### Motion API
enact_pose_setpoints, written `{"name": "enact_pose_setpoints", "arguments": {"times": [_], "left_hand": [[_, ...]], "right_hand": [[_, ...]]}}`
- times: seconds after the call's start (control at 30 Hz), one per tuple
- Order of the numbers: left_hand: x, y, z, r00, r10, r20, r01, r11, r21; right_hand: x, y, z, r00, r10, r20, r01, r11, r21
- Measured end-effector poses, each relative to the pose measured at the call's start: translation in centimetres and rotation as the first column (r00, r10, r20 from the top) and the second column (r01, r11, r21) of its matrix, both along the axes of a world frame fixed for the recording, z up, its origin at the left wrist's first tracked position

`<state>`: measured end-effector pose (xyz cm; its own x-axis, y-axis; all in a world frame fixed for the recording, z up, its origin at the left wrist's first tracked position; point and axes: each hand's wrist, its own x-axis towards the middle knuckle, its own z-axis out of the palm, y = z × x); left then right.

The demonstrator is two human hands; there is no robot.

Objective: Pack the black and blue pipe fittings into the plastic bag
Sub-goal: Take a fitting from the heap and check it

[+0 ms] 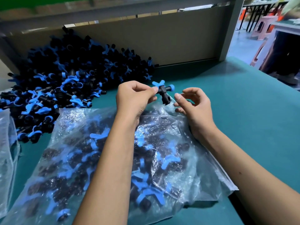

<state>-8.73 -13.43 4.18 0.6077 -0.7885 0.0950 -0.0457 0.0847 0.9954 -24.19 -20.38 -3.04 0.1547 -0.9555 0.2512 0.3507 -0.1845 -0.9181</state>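
Note:
My left hand (134, 96) pinches a black pipe fitting with blue caps (164, 90) and holds it just above the far mouth of the clear plastic bag (103, 159). The bag lies flat on the green table and holds several black and blue fittings. My right hand (193, 106) hovers just right of the held fitting, fingers loosely curled, with nothing in it and close to the bag's edge. A big heap of loose fittings (68, 75) lies at the back left.
A grey board (162, 41) stands behind the heap along the table's back. Another plastic bag (6, 151) lies at the left edge. The green table (235, 103) extends to the right, where its edge drops to a floor with pink stools (264, 26).

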Motion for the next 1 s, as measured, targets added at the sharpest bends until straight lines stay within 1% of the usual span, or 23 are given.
{"name": "enact_pose_setpoints", "arguments": {"times": [0.07,0.1,0.13,0.2,0.23,0.27,0.3,0.33,0.37,0.4,0.43,0.47,0.5,0.53,0.57,0.6,0.63,0.67,0.73,0.77,0.83,0.9,1.0], "left_hand": [[-0.6,-0.3,0.0,1.000,0.030,0.001,-0.029,0.999,-0.026],[-1.0,-0.4,-0.1,1.000,0.026,0.001,-0.026,0.999,-0.030],[-1.3,-0.5,-0.1,1.000,0.018,0.001,-0.018,0.999,-0.029],[-2.1,-0.5,-0.2,1.000,0.003,0.004,-0.003,1.000,-0.013],[-2.3,-0.5,-0.2,1.000,-0.006,0.012,0.006,1.000,-0.009],[-2.5,-0.6,-0.2,0.999,-0.024,0.027,0.024,1.000,-0.010],[-2.7,-0.6,-0.2,0.997,-0.051,0.056,0.052,0.999,-0.011],[-2.7,-0.6,-0.1,0.989,-0.085,0.117,0.085,0.996,0.005],[-2.7,-0.5,0.0,0.965,-0.133,0.228,0.123,0.991,0.059],[-2.8,-0.4,0.1,0.904,-0.199,0.377,0.150,0.976,0.156],[-2.9,-0.2,0.1,0.806,-0.285,0.518,0.155,0.948,0.279],[-3.0,0.0,0.0,0.689,-0.382,0.616,0.137,0.903,0.407],[-3.2,0.2,-0.1,0.576,-0.470,0.669,0.097,0.852,0.515],[-3.4,0.3,-0.3,0.482,-0.533,0.696,0.047,0.809,0.587],[-3.7,0.4,-0.5,0.413,-0.567,0.713,0.003,0.784,0.621],[-4.0,0.5,-0.6,0.376,-0.572,0.729,-0.025,0.780,0.625],[-4.2,0.4,-0.7,0.376,-0.557,0.741,-0.036,0.790,0.612],[-4.2,0.4,-0.7,0.404,-0.536,0.741,-0.034,0.801,0.597],[-3.7,0.3,-0.5,0.498,-0.508,0.703,0.011,0.814,0.581],[-3.2,0.3,-0.4,0.544,-0.511,0.666,0.062,0.816,0.575],[-2.2,0.6,0.2,0.639,-0.530,0.557,0.225,0.822,0.523],[-1.2,1.2,1.0,0.746,-0.513,0.426,0.379,0.852,0.361],[0.5,1.9,1.7,0.864,-0.458,0.211,0.459,0.887,0.046]], "right_hand": [[0.1,0.2,-0.1,0.987,0.014,-0.158,-0.034,0.991,-0.127],[0.2,0.3,-0.1,0.978,0.017,-0.210,-0.055,0.982,-0.179],[0.3,0.3,-0.1,0.971,0.013,-0.239,-0.067,0.973,-0.221],[0.4,0.4,-0.1,0.976,0.015,-0.218,-0.070,0.967,-0.247],[0.5,0.4,-0.1,0.984,0.031,-0.176,-0.069,0.974,-0.217],[0.4,0.3,0.0,0.992,0.054,-0.117,-0.071,0.986,-0.149],[0.3,0.2,0.2,0.996,0.082,-0.035,-0.083,0.996,-0.042],[0.1,0.1,0.4,0.992,0.109,0.065,-0.114,0.989,0.088],[-0.1,-0.1,0.6,0.979,0.122,0.164,-0.156,0.963,0.220],[-0.5,-0.4,0.8,0.958,0.121,0.259,-0.205,0.922,0.329],[-0.9,-0.6,1.0,0.930,0.112,0.351,-0.259,0.876,0.407],[-1.3,-0.8,1.2,0.892,0.100,0.441,-0.316,0.835,0.450],[-1.6,-1.0,1.3,0.853,0.089,0.515,-0.367,0.803,0.469],[-1.9,-1.1,1.4,0.818,0.083,0.570,-0.408,0.782,0.471],[-2.0,-1.1,1.5,0.795,0.079,0.601,-0.432,0.769,0.470],[-2.1,-1.1,1.6,0.786,0.080,0.613,-0.443,0.764,0.468],[-2.1,-1.0,1.6,0.788,0.083,0.610,-0.443,0.765,0.468],[-2.2,-1.0,1.6,0.792,0.083,0.604,-0.439,0.766,0.470],[-2.3,-1.1,1.8,0.795,0.063,0.603,-0.427,0.765,0.483],[-2.5,-1.2,1.9,0.794,0.046,0.606,-0.417,0.767,0.488],[-3.0,-1.5,2.0,0.800,0.031,0.599,-0.385,0.791,0.474],[-3.6,-1.7,2.1,0.824,0.041,0.565,-0.343,0.830,0.440],[-4.4,-2.0,2.4,0.882,0.131,0.452,-0.296,0.902,0.315]]}}
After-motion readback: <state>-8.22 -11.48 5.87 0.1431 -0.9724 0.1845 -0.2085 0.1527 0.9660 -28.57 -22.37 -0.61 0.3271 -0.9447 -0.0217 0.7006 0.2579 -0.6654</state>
